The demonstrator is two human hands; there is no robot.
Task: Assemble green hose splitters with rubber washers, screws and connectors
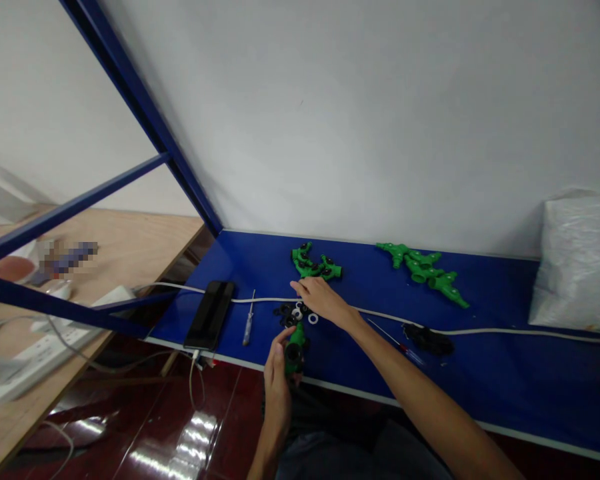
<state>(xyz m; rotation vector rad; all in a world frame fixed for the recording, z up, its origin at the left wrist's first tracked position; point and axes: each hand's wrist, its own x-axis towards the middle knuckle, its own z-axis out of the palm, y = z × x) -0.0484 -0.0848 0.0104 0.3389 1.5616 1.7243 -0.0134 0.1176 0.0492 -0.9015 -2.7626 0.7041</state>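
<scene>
Two risks noted. At the near edge of the desk (500, 380), the left hand (277, 377) is closed around a green fitting (293, 352); a slackened grip could drop it to the floor (227, 407). Farther in, the right hand (320, 297) is close beside loose black and white rings (317, 319), fingers bent; whether they pinch anything cannot be told. A brush of that hand, or a tug on the pale cable (267, 300), could scatter the rings. Condition: the held fitting shows a dark round opening and a narrower end towards the rings. Towards the far edge lie a dark-dotted green group (310, 269) and, right of it, a plainer green group (426, 271).
</scene>
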